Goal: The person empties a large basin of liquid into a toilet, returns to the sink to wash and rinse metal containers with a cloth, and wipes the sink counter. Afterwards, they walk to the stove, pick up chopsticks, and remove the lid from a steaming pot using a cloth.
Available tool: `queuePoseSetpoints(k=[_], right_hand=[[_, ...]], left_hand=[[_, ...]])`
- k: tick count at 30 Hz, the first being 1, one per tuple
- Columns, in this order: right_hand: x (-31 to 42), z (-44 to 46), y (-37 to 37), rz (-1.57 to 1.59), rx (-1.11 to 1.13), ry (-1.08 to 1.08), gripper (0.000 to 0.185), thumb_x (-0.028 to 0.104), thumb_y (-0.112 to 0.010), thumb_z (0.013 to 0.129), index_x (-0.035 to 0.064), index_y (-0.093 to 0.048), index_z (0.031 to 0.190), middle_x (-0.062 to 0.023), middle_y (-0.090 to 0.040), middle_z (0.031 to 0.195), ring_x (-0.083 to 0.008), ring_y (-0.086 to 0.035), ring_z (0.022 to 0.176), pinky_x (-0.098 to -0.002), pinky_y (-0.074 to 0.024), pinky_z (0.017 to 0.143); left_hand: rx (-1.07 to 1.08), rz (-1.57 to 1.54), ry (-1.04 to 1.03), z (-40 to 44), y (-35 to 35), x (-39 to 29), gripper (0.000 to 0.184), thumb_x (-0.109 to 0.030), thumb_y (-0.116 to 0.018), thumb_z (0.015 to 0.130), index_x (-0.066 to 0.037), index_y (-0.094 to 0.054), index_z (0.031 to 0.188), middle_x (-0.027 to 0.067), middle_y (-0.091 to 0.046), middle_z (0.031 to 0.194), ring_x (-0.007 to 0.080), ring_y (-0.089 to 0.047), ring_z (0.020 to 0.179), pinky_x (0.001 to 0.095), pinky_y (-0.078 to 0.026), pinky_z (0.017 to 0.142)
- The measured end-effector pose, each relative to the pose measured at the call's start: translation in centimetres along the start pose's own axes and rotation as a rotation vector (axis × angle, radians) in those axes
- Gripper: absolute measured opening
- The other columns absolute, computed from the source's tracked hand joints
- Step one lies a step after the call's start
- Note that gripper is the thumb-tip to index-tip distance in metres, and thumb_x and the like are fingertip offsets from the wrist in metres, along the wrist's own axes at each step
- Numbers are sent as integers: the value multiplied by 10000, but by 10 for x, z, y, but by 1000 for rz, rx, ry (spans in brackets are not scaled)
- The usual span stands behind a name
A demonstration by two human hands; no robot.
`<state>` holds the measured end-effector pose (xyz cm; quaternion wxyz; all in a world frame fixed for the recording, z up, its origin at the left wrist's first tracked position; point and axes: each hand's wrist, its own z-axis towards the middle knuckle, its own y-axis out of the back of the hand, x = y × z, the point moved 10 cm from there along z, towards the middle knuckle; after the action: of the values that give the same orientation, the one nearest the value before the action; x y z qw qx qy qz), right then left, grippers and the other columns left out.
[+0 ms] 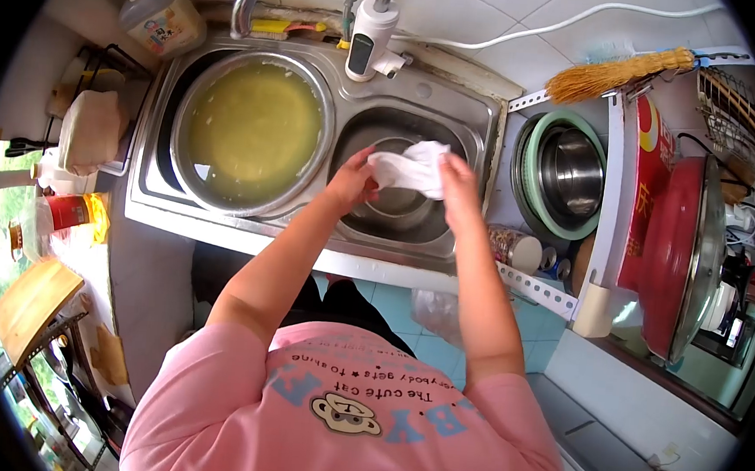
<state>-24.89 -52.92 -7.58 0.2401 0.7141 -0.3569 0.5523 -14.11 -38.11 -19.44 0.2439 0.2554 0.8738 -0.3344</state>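
Observation:
A white cloth (410, 168) is stretched between my two hands above the right sink basin (357, 210). My left hand (354, 181) grips its left end, with the fingers closed on the fabric. At the other end, my right hand (459, 187) pinches the cloth near its upper right corner. Beneath the cloth, a round metal bowl (395, 203) sits partly hidden in the basin. A large metal basin (190, 183) filled with cloudy yellow-green water rests over the left side of the sink.
Behind the sink stands a tap with a white body (373, 47). A pump bottle (161, 19) is at the back left. Nested bowls (535, 172) and a straw brush (621, 75) are on the right. A wooden board (36, 303) lies at the left.

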Motion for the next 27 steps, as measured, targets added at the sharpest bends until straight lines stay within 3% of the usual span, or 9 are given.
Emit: queuePoseSetpoints(k=[2, 5, 7, 12, 14, 16, 22, 24, 27], right_hand=[[-51, 15, -13, -92, 79, -29, 320, 240, -602, 955, 2, -641, 1165, -39, -683, 979, -84, -602, 862, -251, -485, 764], [-132, 50, -5, -574, 6, 103, 333, 245, -612, 918, 33, -631, 1173, -144, -676, 917, -242, -642, 861, -353, -491, 777], [-152, 55, -7, -855, -7, 79, 303, 218, -607, 871, 69, -656, 1130, -233, -646, 948, -400, -610, 920, -439, -487, 815], [-207, 65, -28, -1135, 92, 62, 241, 156, -561, 838, 96, -686, 1036, -251, -644, 984, -406, -603, 996, -465, -486, 867], [-223, 72, -15, -1213, 133, -138, 225, 155, -552, 847, 83, -687, 1013, -233, -656, 973, -406, -607, 1005, -460, -489, 862], [-188, 70, -7, -981, 48, -186, 197, 168, -571, 851, 54, -679, 969, -219, -658, 969, -395, -619, 994, -438, -500, 845], [32, -1, -30, -901, 57, 318, 153, 148, -593, 880, -1, -609, 849, -200, -622, 823, -374, -616, 782, -428, -471, 682], [85, -23, -30, -796, 61, 381, 129, 126, -587, 922, 5, -628, 933, -113, -568, 730, -203, -529, 644, -327, -438, 621], [175, -60, -46, -748, 58, 490, 156, 121, -576, 946, -30, -614, 933, -48, -526, 723, -106, -466, 664, -261, -402, 608]], left_hand=[[-22, 69, 10, -11, -3, -1, 628, -353, -545, 964, -254, -238, 1503, 84, -453, 1373, 305, -502, 1177, 525, -467, 900], [-2, 132, 36, -26, -2, 0, 806, -415, -551, 939, -320, -16, 1534, 144, -126, 1564, 409, -179, 1419, 600, -457, 900], [26, 109, 45, -41, -2, 5, 809, -417, -549, 940, -317, -10, 1534, 138, -99, 1574, 409, -187, 1417, 592, -463, 893], [146, 15, 70, -76, -10, 12, 792, -442, -516, 955, -306, 4, 1536, 90, -79, 1588, 378, -201, 1425, 532, -488, 875], [145, -20, 66, -81, -12, 4, 803, -465, -520, 946, -306, 0, 1536, 94, -83, 1588, 377, -204, 1424, 536, -481, 882], [155, -57, 60, -83, -12, -2, 814, -488, -524, 938, -306, -4, 1537, 98, -87, 1587, 377, -207, 1424, 541, -475, 889], [99, -171, 30, -62, 10, -18, 842, -559, -542, 901, -291, -59, 1537, 163, -46, 1586, 373, -170, 1435, 620, -395, 967], [112, -169, 8, -44, 7, -23, 822, -567, -524, 904, -266, -96, 1538, 168, -63, 1585, 356, -138, 1447, 648, -305, 1030], [104, -86, -4, -19, -1, -33, 794, -580, -497, 907, -226, -157, 1532, 182, -88, 1581, 336, -119, 1456, 660, -220, 1068]])
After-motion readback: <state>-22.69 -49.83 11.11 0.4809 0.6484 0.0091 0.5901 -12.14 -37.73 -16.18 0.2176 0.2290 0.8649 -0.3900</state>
